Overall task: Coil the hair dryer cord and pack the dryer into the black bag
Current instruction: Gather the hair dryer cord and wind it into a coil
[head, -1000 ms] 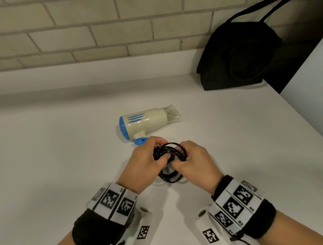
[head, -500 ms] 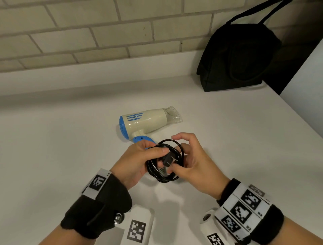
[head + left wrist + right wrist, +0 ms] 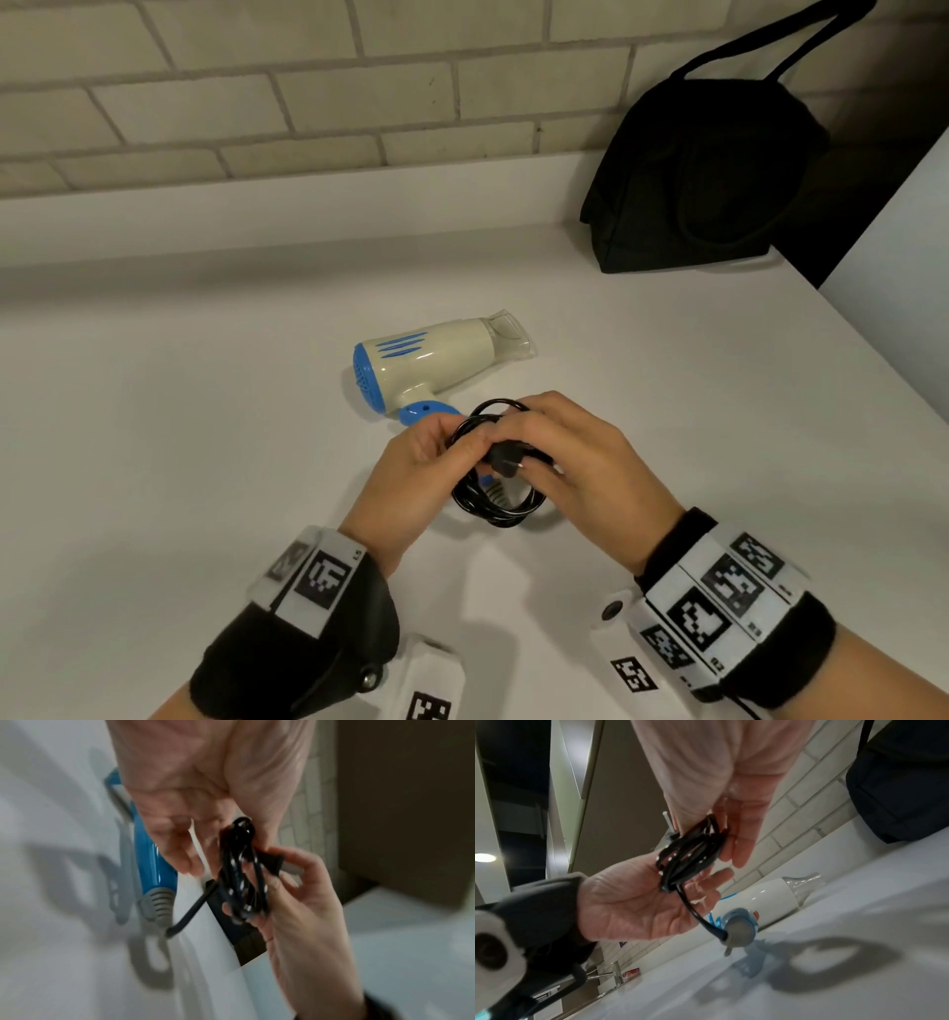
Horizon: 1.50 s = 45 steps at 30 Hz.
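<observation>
While both hands point(image 3: 513, 457) grip the coiled cord point(image 3: 495, 506), dryer point(image 3: 436, 360) just behind, black bag point(image 3: 698, 180) against brick wall point(image 3: 257, 103)

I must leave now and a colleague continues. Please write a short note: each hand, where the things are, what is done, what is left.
Left hand: holds the coiled cord at its left side.
Right hand: pinches the plug against the coil.
Hair dryer: lies on the white counter, joined to the coil by a short run of cord.
Black bag: stands at the far right by the wall.
Done: cord coiled.
Left: secure the plug end, pack the dryer into the bag.
</observation>
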Motion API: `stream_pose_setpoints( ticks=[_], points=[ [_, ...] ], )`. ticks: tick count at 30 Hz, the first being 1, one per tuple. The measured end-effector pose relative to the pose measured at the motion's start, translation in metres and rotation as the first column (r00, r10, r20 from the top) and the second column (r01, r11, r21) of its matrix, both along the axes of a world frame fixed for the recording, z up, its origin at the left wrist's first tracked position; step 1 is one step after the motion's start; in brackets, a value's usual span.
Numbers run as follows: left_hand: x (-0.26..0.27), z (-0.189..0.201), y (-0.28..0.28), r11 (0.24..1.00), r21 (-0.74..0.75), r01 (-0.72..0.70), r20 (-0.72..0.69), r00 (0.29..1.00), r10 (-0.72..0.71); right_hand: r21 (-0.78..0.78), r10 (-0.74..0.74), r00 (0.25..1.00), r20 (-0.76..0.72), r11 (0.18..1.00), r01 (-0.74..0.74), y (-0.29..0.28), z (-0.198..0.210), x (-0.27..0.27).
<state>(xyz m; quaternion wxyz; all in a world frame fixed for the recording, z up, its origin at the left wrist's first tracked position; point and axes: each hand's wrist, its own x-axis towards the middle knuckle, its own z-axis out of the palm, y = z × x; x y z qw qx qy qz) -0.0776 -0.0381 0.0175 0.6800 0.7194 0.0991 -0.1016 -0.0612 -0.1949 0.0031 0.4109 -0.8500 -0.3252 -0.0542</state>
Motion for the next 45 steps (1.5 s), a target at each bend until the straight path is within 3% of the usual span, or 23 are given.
stream_pose_setpoints(
  ticks=[4, 14, 17, 20, 23, 26, 29, 31, 33, 35, 38, 41, 43, 45],
  points=[
    [-0.012, -0.004, 0.002, 0.952, 0.277, -0.131, 0.097, 0.989, 0.108, 0.124, -0.126, 0.992, -0.005, 0.984, 0.125, -0.003, -0.002, 0.007],
    [-0.015, 0.001, -0.002, 0.845, 0.511, -0.159, 0.255, 0.967, 0.028, -0.071, -0.189, 0.949, 0.254, 0.974, 0.213, 0.007, 0.004, -0.001],
    [-0.014, -0.004, -0.001, 0.899, 0.418, -0.13, 0.243, 0.97, 0.027, -0.148, -0.161, 0.943, 0.291, 0.966, 0.211, 0.01, 0.009, -0.006],
    [-0.016, -0.007, -0.001, 0.983, 0.134, -0.128, 0.19, 0.977, 0.101, -0.12, -0.152, 0.954, 0.259, 0.975, 0.188, 0.01, 0.01, -0.006],
    [-0.018, -0.009, -0.001, 0.988, -0.025, -0.153, 0.15, 0.976, 0.155, -0.053, -0.173, 0.956, 0.237, 0.98, 0.191, 0.01, 0.008, -0.005],
    [-0.014, -0.013, 0.001, 0.985, -0.07, -0.16, 0.09, 0.982, 0.166, 0.069, -0.195, 0.972, 0.131, 0.98, 0.187, 0.009, 0.004, -0.001],
    [-0.009, -0.014, 0.002, 0.985, -0.141, -0.103, -0.01, 0.995, 0.103, 0.291, -0.231, 0.963, -0.136, 0.92, 0.262, 0.009, 0.003, -0.003],
    [-0.008, -0.014, 0.002, 0.976, -0.218, -0.021, -0.053, 0.999, 0.009, 0.402, -0.208, 0.898, -0.388, 0.839, 0.368, 0.009, 0.004, -0.004],
    [-0.008, -0.013, 0.002, 0.952, -0.302, 0.049, -0.084, 0.993, -0.078, 0.439, -0.152, 0.829, -0.538, 0.79, 0.429, 0.01, 0.003, -0.004],
    [-0.006, -0.012, 0.002, 0.959, -0.278, 0.05, -0.101, 0.992, -0.081, 0.465, -0.112, 0.791, -0.602, 0.756, 0.461, 0.011, 0.001, -0.003],
    [-0.005, -0.011, 0.0, 0.996, 0.079, -0.03, 0.014, 0.999, 0.029, 0.451, -0.181, 0.797, -0.576, 0.743, 0.495, 0.014, -0.005, -0.001],
    [-0.011, -0.009, -0.004, 0.943, 0.331, -0.032, 0.134, 0.991, -0.014, 0.41, -0.265, 0.821, -0.505, 0.764, 0.499, 0.018, -0.008, 0.001],
    [-0.014, -0.009, -0.005, 0.955, 0.297, 0.007, 0.066, 0.997, -0.027, 0.406, -0.281, 0.841, -0.462, 0.776, 0.482, 0.023, -0.008, 0.002],
    [-0.013, -0.007, -0.007, 0.996, 0.084, 0.017, -0.047, 0.999, -0.013, 0.415, -0.272, 0.866, -0.42, 0.791, 0.449, 0.028, -0.005, -0.001]
  ],
)
